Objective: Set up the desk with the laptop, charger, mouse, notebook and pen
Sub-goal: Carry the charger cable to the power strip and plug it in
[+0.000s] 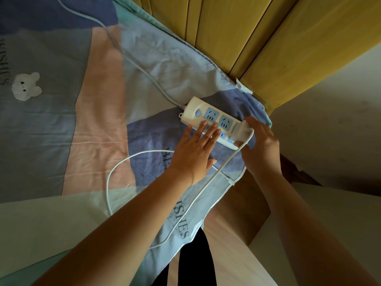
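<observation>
A person's left hand (194,149) lay flat, fingers straight, pressing on a white power strip (214,122) at centre right of the frame, while the right hand (260,145) curled round a white charger (242,132) at the strip's right end. The charger's thin cable (144,154) looped left and down across the pastel bedsheet (61,120). The strip's grey cord (123,52) ran to the upper left, below a yellow headboard (257,38).
</observation>
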